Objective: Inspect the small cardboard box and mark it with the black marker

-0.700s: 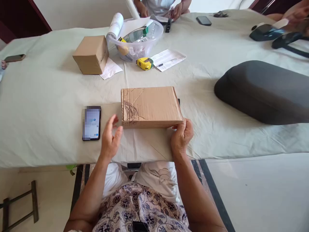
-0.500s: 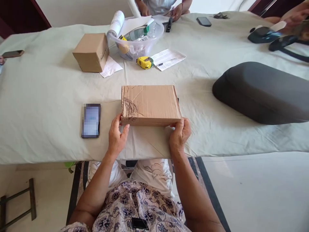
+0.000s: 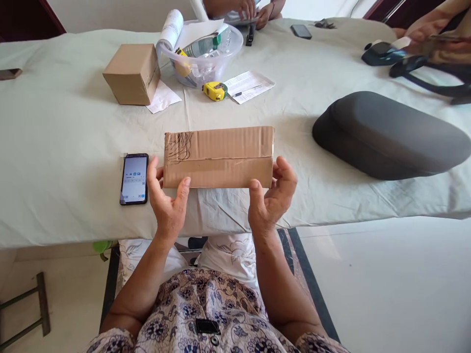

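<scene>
Both hands grip the flat box (image 3: pixel 219 157) from below: my left hand (image 3: pixel 167 198) clasps its left end, thumb up on the near face and fingers behind, and my right hand (image 3: pixel 272 196) clasps the right end the same way. I see the box lifted off the table (image 3: pixel 73 147) and tipped so that a long taped side faces me, a dark scribble at its upper left corner. It hangs above the table's near edge. A phone (image 3: pixel 134 178) lies lit on the cloth just left of my left hand. Farther back stand a small box (image 3: pixel 131 73) on a paper slip, a clear bowl (image 3: pixel 206 54) full of odds and ends, a yellow tape measure (image 3: pixel 215 90) and a printed sheet (image 3: pixel 249 86) with a pen. A dark case (image 3: pixel 386 135) lies to the right, well apart from the box. Another person's hands (image 3: pixel 253 10) show at the far edge.
</scene>
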### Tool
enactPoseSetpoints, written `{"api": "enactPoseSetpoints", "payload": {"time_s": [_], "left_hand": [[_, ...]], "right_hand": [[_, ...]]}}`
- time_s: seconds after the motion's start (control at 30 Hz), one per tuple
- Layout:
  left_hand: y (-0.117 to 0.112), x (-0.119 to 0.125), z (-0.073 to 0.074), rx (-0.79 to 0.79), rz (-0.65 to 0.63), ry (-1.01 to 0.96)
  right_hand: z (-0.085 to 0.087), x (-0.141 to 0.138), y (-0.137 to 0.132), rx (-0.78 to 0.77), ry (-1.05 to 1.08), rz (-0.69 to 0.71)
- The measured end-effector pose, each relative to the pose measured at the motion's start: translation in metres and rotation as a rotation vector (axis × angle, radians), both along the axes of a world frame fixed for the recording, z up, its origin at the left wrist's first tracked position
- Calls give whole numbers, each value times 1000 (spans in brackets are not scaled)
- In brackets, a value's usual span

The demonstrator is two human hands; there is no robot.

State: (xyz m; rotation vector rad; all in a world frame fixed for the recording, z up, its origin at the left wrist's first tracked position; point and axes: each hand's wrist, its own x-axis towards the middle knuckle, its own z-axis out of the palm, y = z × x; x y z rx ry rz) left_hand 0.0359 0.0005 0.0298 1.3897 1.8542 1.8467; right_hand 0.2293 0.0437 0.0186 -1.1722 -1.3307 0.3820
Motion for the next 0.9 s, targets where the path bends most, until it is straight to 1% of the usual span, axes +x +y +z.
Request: {"api": "enactPoseSetpoints", "payload": {"time_s": [0.1, 0.17, 0.27, 0.37, 0.43, 0.57, 0.7, 0.8, 0.83, 0.9], "left_hand": [[0, 5, 6, -13, -25, 62], [2, 7, 9, -37, -6, 155], [11, 12, 11, -36, 76, 283], [22, 19, 9, -11, 158, 355], [28, 22, 6, -3, 184, 379], [33, 22, 0, -4, 180, 402], [34, 16, -2, 28, 155, 415], [27, 11, 2, 22, 110, 410], [19, 11, 4, 13, 108, 408], [-8, 12, 2, 16, 136, 400]], "right_hand": [[16, -6, -2, 20, -42, -13], [19, -10, 0, 9, -118, -9], [13, -18, 8, -19, -223, -16], [3, -30, 18, -21, -253, -56], [-2, -36, 24, -11, -255, -95], [-3, -38, 30, 2, -226, -129], [-1, -30, 30, 24, -148, -88], [-1, -25, 31, 13, -89, -63], [-2, -24, 32, 14, -75, -59], [-3, -23, 33, 35, -58, -58]]}}
